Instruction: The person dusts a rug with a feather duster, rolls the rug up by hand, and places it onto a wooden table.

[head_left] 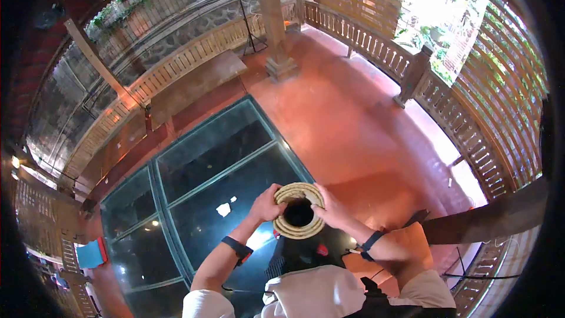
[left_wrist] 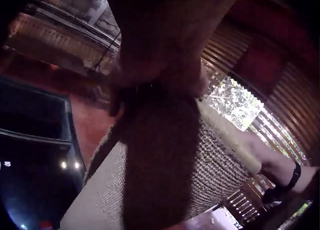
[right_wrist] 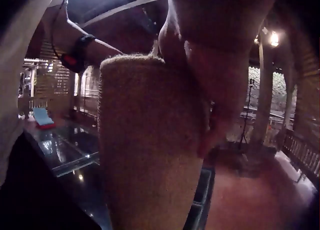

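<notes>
A rolled-up woven mat (head_left: 300,234), straw-coloured and coiled in several layers round a dark hollow, stands end-up before the person's body. At its left side the left hand (head_left: 266,204) grips the rim, thumb over the edge toward the hollow. Opposite, the right hand (head_left: 331,207) holds the rim in the same way. In the left wrist view the coarse weave of the roll (left_wrist: 220,157) shows below the shadowed left hand (left_wrist: 160,49). The right wrist view shows the roll (right_wrist: 150,140) as a tall cylinder, with fingers of the right hand (right_wrist: 220,84) along its side.
Dark glass floor panels (head_left: 229,171) in a metal frame lie ahead and left, with white scraps (head_left: 223,209) on them. Red floor (head_left: 353,129) stretches to a wooden railing (head_left: 359,38). A wooden post (head_left: 273,17), a tripod (head_left: 244,17) and a bench (head_left: 200,82) stand beyond.
</notes>
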The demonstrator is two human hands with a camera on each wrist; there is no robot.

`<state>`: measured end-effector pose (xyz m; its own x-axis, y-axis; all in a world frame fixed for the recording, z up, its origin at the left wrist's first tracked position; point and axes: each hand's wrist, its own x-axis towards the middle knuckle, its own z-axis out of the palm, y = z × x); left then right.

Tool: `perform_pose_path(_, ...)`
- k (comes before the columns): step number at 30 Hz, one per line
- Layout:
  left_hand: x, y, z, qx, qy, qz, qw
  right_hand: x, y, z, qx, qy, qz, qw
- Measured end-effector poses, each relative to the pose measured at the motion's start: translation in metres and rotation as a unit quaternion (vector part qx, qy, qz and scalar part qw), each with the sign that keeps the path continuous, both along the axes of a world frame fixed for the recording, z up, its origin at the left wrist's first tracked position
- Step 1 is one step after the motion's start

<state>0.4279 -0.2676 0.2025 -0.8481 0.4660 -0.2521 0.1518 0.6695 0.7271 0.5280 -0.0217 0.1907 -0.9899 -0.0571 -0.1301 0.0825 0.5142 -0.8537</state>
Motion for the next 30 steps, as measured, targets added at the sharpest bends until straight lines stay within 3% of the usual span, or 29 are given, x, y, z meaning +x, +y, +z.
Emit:
perform_pose_path(2, -0.018, -0.022, -0.007, 0.011, 0.003, 0.018, 1.000, -0.023, -0.023, -0.006, 0.017, 0.071, -0.005, 0.997)
perform_pose_path(6, -0.054, -0.052, -0.007, 0.009, -0.007, 0.032, 0.999, -0.061, -0.063, 0.024, 0.200, 0.269, 0.039, 0.941)
perform_pose_path(10, -0.086, -0.057, -0.010, 0.022, -0.010, 0.023, 0.999, -0.064, -0.098, 0.055, 0.238, 0.223, 0.242, 0.914)
perform_pose_path(12, -0.104, -0.057, -0.010, 0.018, -0.013, 0.020, 1.000, -0.072, -0.107, 0.041, 0.325, 0.206, 0.254, 0.887)
perform_pose_path(16, -0.139, -0.059, -0.011, 0.029, -0.012, 0.007, 0.999, -0.100, -0.110, 0.008, 0.307, 0.228, 0.222, 0.897)
perform_pose_path(23, -0.178, -0.073, -0.002, 0.011, 0.010, -0.021, 1.000, -0.144, -0.113, 0.012, 0.308, 0.217, 0.241, 0.894)
perform_pose_path(27, -0.206, -0.079, -0.001, 0.099, 0.061, 0.031, 0.993, -0.188, -0.121, 0.041, 0.310, 0.204, 0.270, 0.888)
perform_pose_path(30, -0.243, -0.083, 0.010, 0.060, 0.081, 0.057, 0.993, -0.238, -0.119, 0.033, 0.311, 0.280, 0.283, 0.863)
